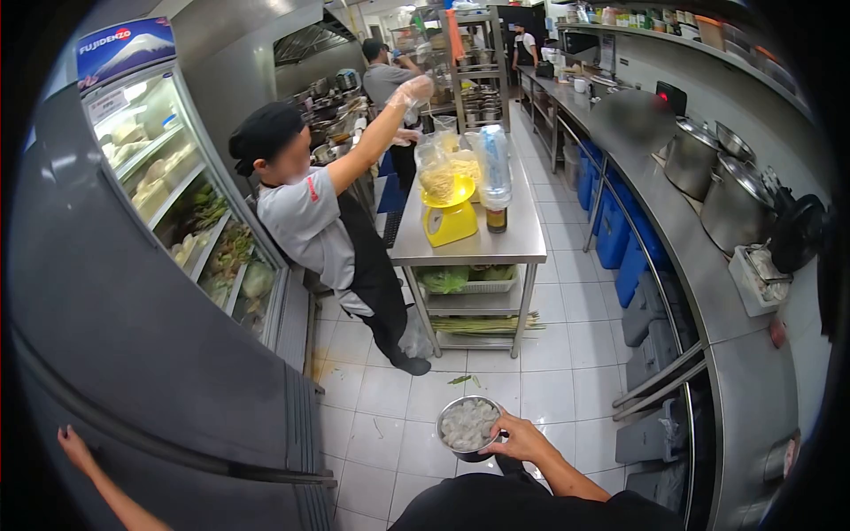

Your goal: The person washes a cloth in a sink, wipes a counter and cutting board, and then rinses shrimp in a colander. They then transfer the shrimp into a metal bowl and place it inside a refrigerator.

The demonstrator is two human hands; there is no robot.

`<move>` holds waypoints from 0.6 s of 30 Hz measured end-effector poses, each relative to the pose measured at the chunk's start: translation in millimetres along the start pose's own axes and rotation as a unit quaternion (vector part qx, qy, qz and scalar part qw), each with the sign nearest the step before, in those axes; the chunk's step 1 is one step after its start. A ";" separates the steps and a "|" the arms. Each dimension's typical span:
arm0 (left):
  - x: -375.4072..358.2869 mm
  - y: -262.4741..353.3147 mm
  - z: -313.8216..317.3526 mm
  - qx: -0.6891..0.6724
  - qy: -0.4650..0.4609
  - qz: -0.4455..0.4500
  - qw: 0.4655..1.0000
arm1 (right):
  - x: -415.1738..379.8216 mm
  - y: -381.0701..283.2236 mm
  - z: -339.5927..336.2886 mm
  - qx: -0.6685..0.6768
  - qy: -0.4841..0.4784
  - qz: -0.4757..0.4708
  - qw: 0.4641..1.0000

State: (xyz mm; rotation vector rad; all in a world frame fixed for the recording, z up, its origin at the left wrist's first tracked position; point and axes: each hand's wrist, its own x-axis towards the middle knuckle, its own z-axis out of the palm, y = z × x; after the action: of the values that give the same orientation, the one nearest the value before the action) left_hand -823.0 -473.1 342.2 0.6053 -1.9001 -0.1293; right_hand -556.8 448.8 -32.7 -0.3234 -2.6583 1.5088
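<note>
My right hand [522, 440] grips the rim of a round metal bowl [448, 440], thumb over the edge. White, translucent chunks [469, 423] fill it nearly to the top. The bowl is held in front of my body, above the tiled floor. My left arm stretches out to the far left, where my left hand [76, 448] is at the grey refrigerator door [168, 354], its fingers curled at the door's edge.
A person [319, 212] in a black cap and apron raises a gloved hand beside a steel table [522, 239]. It bears a yellow scale [451, 221] with a bag of noodles [436, 181]. A glass-front refrigerator [177, 168] stands left; a long counter [699, 257] with pots runs right.
</note>
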 end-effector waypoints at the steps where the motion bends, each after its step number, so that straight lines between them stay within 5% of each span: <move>1: 7.5 -1.0 0.3 0.008 -0.017 0.005 1.000 | 4.1 5.4 -5.6 -0.001 -0.014 0.001 1.000; 10: -11.5 17.7 -43.9 0.093 -0.121 -0.076 0.985 | 44.4 27.2 -35.4 -0.024 -0.019 -0.066 0.997; 13: -51.0 -7.6 -83.2 -0.092 -0.021 -0.063 0.994 | 62.3 28.6 -43.2 -0.011 -0.042 -0.074 0.996; 16: -114.6 6.7 -195.4 -0.053 -0.041 0.109 0.992 | 87.8 30.4 -50.9 0.000 -0.098 -0.097 0.990; 18: -176.3 63.7 -286.8 -0.020 0.026 0.304 0.952 | 106.1 39.3 -56.3 0.014 -0.122 -0.110 0.986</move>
State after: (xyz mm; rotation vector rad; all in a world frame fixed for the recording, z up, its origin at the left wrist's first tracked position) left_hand -538.9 -281.7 334.9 -0.0237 -1.9437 0.2440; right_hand -645.4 538.6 -42.0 0.1635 -2.7351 1.6037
